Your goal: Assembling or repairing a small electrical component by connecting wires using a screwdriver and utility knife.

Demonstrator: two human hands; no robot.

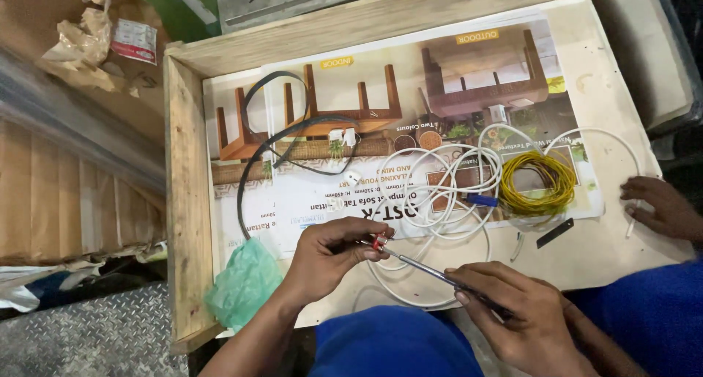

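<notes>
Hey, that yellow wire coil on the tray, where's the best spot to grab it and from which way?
Probably the near arc of the yellow wire coil, taken from above, pinching across the bundled strands. It lies flat on the printed sheet, its near side is bare, while white cable loops run under its left and far sides. Both the left hand and right hand are busy.

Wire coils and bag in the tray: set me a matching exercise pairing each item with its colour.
Things:
1. Small tight wire coil
2. Large loose cable tangle
3. Crumpled plastic bag
4. Long cable loop near the tray's left side

Colours:
a. green
b. black
c. yellow
d. white

Pairs: 1-c, 2-d, 3-a, 4-b
</notes>
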